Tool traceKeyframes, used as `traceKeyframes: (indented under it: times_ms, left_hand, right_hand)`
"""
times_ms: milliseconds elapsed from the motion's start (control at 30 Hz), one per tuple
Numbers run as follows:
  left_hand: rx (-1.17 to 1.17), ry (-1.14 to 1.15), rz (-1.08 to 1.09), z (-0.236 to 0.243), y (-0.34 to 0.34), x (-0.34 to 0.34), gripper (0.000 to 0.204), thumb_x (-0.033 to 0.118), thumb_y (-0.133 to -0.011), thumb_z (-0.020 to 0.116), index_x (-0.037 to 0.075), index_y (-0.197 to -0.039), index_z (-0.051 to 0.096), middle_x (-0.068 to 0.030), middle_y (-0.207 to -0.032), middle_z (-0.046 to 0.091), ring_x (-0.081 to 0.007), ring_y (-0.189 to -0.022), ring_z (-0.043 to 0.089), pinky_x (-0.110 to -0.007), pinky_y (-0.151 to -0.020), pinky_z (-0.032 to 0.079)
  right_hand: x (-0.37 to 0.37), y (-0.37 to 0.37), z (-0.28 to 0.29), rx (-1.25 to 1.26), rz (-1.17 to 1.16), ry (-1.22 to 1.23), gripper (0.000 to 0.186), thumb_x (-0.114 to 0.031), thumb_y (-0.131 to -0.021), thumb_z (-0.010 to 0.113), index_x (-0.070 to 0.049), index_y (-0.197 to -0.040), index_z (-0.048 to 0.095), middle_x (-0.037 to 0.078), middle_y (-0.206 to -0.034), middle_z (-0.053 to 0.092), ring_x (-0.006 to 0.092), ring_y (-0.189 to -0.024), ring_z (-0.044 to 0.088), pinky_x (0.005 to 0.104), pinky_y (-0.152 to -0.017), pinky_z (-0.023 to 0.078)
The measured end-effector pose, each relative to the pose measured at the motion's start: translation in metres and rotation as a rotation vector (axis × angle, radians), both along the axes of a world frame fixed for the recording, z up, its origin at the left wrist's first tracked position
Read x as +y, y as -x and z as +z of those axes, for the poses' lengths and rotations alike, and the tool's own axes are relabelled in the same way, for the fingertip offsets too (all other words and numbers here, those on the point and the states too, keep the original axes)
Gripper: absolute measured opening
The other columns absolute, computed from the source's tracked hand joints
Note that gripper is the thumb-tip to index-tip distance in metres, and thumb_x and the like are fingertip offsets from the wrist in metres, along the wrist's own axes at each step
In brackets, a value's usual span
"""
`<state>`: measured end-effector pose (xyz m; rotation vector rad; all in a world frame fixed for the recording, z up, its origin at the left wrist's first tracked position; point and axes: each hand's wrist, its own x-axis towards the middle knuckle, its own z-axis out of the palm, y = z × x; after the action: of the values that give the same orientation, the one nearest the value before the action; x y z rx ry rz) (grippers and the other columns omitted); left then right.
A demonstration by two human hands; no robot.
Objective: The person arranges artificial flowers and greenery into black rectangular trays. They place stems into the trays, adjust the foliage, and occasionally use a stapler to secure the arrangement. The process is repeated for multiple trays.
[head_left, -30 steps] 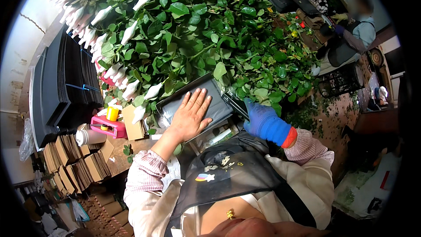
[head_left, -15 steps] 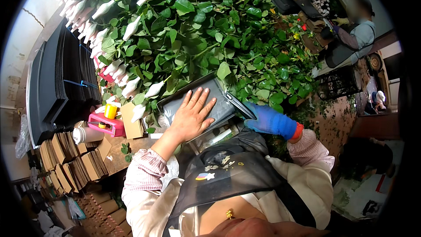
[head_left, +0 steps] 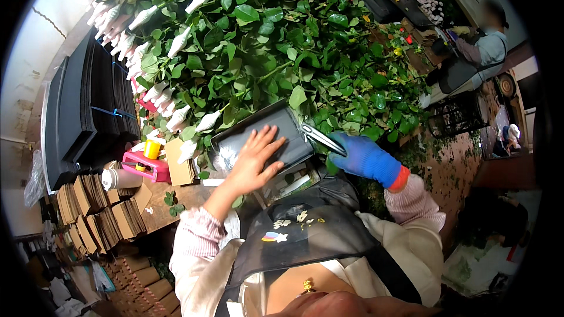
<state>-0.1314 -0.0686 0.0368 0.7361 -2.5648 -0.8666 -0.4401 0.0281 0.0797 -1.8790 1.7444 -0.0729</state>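
Note:
A shallow dark grey tray [head_left: 282, 118] lies in front of me, at the near edge of the leafy heap. My left hand [head_left: 257, 158], bare, is spread over it, fingers stretched out and holding nothing. Beside its wrist, a crumpled whitish, see-through piece [head_left: 225, 157] lies in the tray's left end. My right hand [head_left: 365, 159], in a blue knitted glove, is closed round a long, narrow silver-and-black stapler [head_left: 322, 139]. Its tip points left over the tray's right end. Beyond the tray are piled green rose stems [head_left: 252, 53], several with white-netted heads [head_left: 179, 42] on the left.
On the left stand stacked black sheets [head_left: 88, 100], a pink box [head_left: 147, 166] with a yellow roll [head_left: 152, 149] on it, a white cup [head_left: 120, 178] and bundles of cardboard pieces [head_left: 106, 214]. Another person [head_left: 490, 47] works at the far right, near a black crate [head_left: 455, 118].
My left hand has drawn back slightly toward me, uncovering more of the whitish piece. My right hand has shifted a little right, and the stapler has turned, showing more of its silver side.

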Motion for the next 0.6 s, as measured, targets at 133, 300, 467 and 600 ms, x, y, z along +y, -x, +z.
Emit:
traceKeyframes:
  times_ms: [133, 300, 467, 600]
  left_hand:
    - [0.466, -0.758, 0.251, 0.018, -0.002, 0.060, 0.078, 0.023, -0.091, 0.074, 0.008, -0.156, 0.032, -0.0194, -0.152, 0.047, -0.0312, -0.143, 0.044, -0.046, -0.116, 0.036]
    - [0.812, -0.908, 0.472, 0.018, -0.007, 0.108, 0.104, 0.009, -0.087, 0.071, 0.016, -0.163, -0.001, -0.0154, -0.138, 0.045, -0.0250, -0.112, 0.056, -0.044, -0.100, 0.048]
    - [0.529, -0.300, 0.931, -0.024, -0.075, 0.108, 0.093, 0.004, -0.077, 0.065, 0.009, -0.159, 0.023, -0.0125, -0.122, 0.054, -0.0206, -0.092, 0.059, -0.034, -0.078, 0.051]
    - [-0.138, -0.308, 1.066, -0.027, -0.111, 0.122, 0.099, 0.015, -0.069, 0.072, 0.013, -0.158, 0.030, -0.0195, -0.121, 0.053, -0.0410, -0.108, 0.058, -0.046, -0.093, 0.051]
  right_hand:
    - [0.008, -0.026, 0.032, -0.168, -0.176, 0.120, 0.083, -0.055, -0.091, 0.064, 0.001, -0.147, 0.039, 0.029, -0.107, 0.069, 0.0454, -0.096, 0.068, 0.0512, -0.084, 0.055]
    - [-0.021, -0.082, 0.052, -0.702, 0.228, -0.003, 0.060, -0.039, -0.097, 0.066, -0.005, -0.144, 0.052, 0.021, -0.112, 0.070, 0.0337, -0.095, 0.070, 0.0401, -0.083, 0.055]
    - [-0.053, -0.082, -0.014, -0.426, 0.007, 0.548, 0.045, -0.018, -0.098, 0.059, -0.003, -0.141, 0.055, 0.021, -0.134, 0.062, 0.0375, -0.122, 0.060, 0.0432, -0.103, 0.047]
    - [-0.044, -0.080, -0.057, -0.286, -0.025, 0.576, 0.050, -0.016, -0.095, 0.061, -0.004, -0.143, 0.053, 0.022, -0.141, 0.055, 0.0417, -0.129, 0.053, 0.0464, -0.109, 0.043]
